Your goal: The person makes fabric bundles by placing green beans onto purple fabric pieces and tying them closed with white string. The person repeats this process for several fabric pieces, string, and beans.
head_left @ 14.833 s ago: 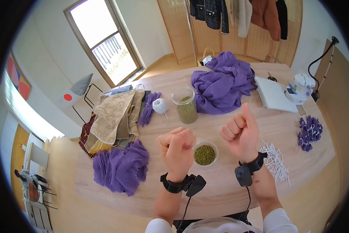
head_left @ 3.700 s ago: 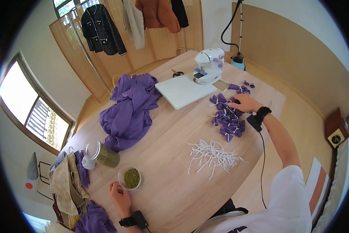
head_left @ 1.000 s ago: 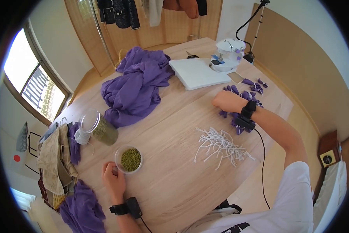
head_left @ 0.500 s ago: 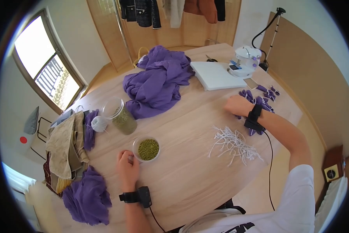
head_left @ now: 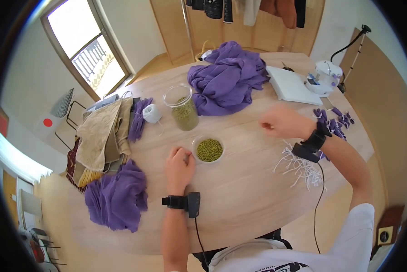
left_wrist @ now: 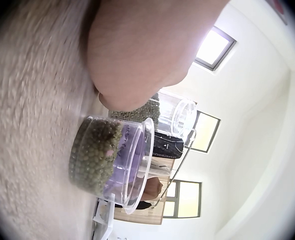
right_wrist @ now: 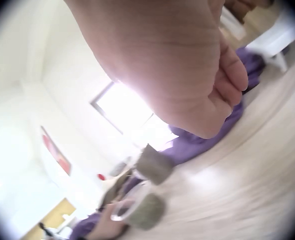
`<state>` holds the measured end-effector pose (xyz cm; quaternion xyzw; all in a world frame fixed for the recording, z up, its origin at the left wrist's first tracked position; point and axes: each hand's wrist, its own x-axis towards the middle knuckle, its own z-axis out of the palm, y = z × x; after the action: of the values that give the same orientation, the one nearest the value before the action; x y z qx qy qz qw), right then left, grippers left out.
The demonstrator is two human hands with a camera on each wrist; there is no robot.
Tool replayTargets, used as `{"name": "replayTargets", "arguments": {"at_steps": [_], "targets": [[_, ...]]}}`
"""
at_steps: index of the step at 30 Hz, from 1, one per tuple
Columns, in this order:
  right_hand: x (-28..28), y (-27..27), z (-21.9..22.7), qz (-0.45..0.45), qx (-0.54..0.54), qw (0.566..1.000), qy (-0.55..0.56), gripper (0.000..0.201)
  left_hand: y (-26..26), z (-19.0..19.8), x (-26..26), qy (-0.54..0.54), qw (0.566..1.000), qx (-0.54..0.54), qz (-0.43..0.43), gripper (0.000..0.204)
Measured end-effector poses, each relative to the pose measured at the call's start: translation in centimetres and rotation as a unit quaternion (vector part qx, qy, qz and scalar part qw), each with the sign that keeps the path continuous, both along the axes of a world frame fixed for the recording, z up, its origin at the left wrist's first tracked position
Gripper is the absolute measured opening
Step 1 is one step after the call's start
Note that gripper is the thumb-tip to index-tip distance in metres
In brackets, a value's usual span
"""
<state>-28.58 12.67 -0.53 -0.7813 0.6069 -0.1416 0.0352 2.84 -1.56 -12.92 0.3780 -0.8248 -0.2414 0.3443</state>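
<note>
My left hand [head_left: 180,167] rests on the table with loosely curled fingers, just left of a clear plastic cup of green mung beans [head_left: 209,150]. The left wrist view shows this cup [left_wrist: 95,160] upright, close by the hand. Over the table's right half is my right hand [head_left: 282,121], fingers curled in and nothing visible in them; the right wrist view shows the same hand [right_wrist: 172,70] raised above the tabletop. Beyond it lie small purple cloth bundles tied with white string [head_left: 335,127], partly hidden by the wrist. Cut white strings [head_left: 298,167] lie below the forearm.
A taller jar of mung beans [head_left: 184,111] stands behind the cup, beside a ball of white string [head_left: 151,114]. Crumpled purple cloth [head_left: 230,81] lies at the back, more purple fabric [head_left: 117,195] front left. Folded beige fabrics [head_left: 101,131] sit left, a white sewing machine [head_left: 326,77] back right.
My right hand has left the tied purple bundles and moved left toward the table's middle. The head view has turned left. My left hand stays beside the cup.
</note>
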Motion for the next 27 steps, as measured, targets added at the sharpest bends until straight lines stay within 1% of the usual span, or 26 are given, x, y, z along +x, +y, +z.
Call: {"name": "replayTargets", "arguments": {"at_steps": [1, 3, 6, 8, 9, 12, 15, 17, 18, 20, 21, 22, 24, 25, 27], "targets": [[1.9, -1.1, 0.3, 0.032, -0.023, 0.999, -0.017, 0.01, 0.1, 0.2, 0.0, 0.0, 1.0, 0.012, 0.003, 0.007], [5.1, -3.7, 1.2, 0.082, 0.003, 0.996, -0.039, 0.007, 0.2, 0.3, 0.0, 0.001, 1.0, 0.021, 0.008, 0.008], [8.5, -6.8, -0.1, 0.117, 0.018, 0.992, -0.054, 0.005, 0.0, 0.0, 0.0, 0.006, 1.0, 0.004, 0.004, 0.008], [10.2, -8.1, -1.0, 0.113, 0.058, 0.99, -0.068, 0.005, -0.2, -0.3, 0.1, 0.011, 1.0, -0.013, -0.009, 0.008], [10.7, -8.5, -1.4, 0.11, 0.078, 0.988, -0.076, 0.006, -0.3, -0.5, 0.1, 0.01, 1.0, -0.015, -0.009, 0.008], [11.4, -9.4, -3.1, 0.127, 0.033, 0.988, -0.077, 0.012, -0.4, -0.8, 0.2, 0.012, 1.0, -0.013, -0.006, 0.008], [11.4, -9.4, -2.7, 0.138, 0.011, 0.989, -0.052, 0.018, -0.5, -1.2, 0.1, 0.031, 0.999, -0.009, -0.008, 0.007], [10.7, -8.0, -0.8, 0.086, -0.005, 0.995, -0.044, 0.018, -1.0, -2.0, -0.1, 0.05, 0.998, -0.02, -0.015, 0.006], [10.1, -7.1, 0.3, 0.058, -0.011, 0.998, -0.039, 0.018, -1.1, -2.2, 0.0, 0.038, 0.999, -0.034, -0.008, 0.006], [7.6, -4.6, 3.2, 0.014, -0.026, 0.997, -0.066, 0.017, -1.3, -2.6, 0.0, 0.02, 0.998, -0.056, -0.007, 0.005], [5.8, -3.1, 4.1, -0.012, -0.032, 0.996, -0.078, 0.018, -1.3, -2.8, 0.1, 0.016, 0.997, -0.069, -0.011, 0.005], [3.7, -1.5, 4.7, -0.066, -0.033, 0.994, -0.076, 0.021, -1.3, -2.4, 0.2, 0.014, 0.996, -0.083, -0.017, 0.005], [-0.9, 2.5, 6.0, -0.171, -0.042, 0.982, -0.069, 0.028, -0.5, -1.0, 0.1, 0.018, 0.999, -0.025, -0.009, 0.005], [-3.5, 4.8, 6.2, -0.214, -0.053, 0.973, -0.06, 0.033, -0.5, -0.9, 0.1, 0.015, 1.0, -0.011, -0.01, 0.005], [-9.1, 9.8, 4.8, -0.305, -0.078, 0.949, -0.031, 0.043, -0.4, -0.9, 0.2, 0.012, 1.0, 0.001, -0.01, 0.005]]}}
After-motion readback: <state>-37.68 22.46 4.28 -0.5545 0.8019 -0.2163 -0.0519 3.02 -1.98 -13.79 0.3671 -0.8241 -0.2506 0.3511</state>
